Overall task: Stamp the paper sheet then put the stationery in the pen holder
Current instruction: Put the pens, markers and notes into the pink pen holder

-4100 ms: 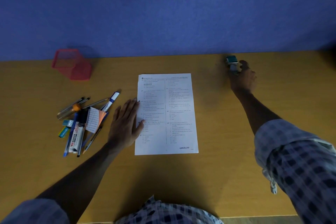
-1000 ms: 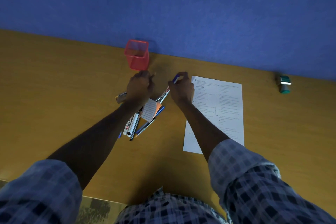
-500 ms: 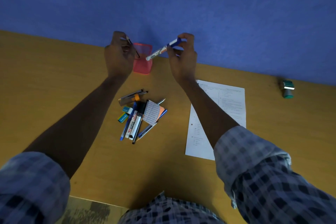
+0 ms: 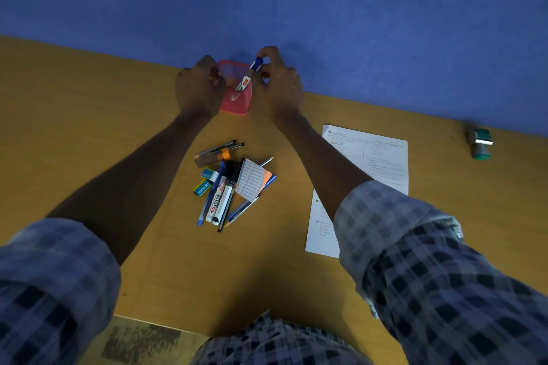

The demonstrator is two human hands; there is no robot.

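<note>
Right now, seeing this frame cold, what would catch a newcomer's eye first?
Both hands meet at the red mesh pen holder by the blue wall: the right hand pinches a blue-capped marker tilted into it, and the left hand is curled at its rim. Nearer the person, a pile of stationery lies on the wooden desk. The paper sheet lies to the right, with the stamp beyond it.

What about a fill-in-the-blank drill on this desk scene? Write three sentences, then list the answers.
1. The right hand lowers a blue-capped marker into the ____ pen holder.
2. The paper sheet lies to the ____ of the stationery pile.
3. The stamp lies near the ____ wall.

Answers: pink; right; blue
</note>
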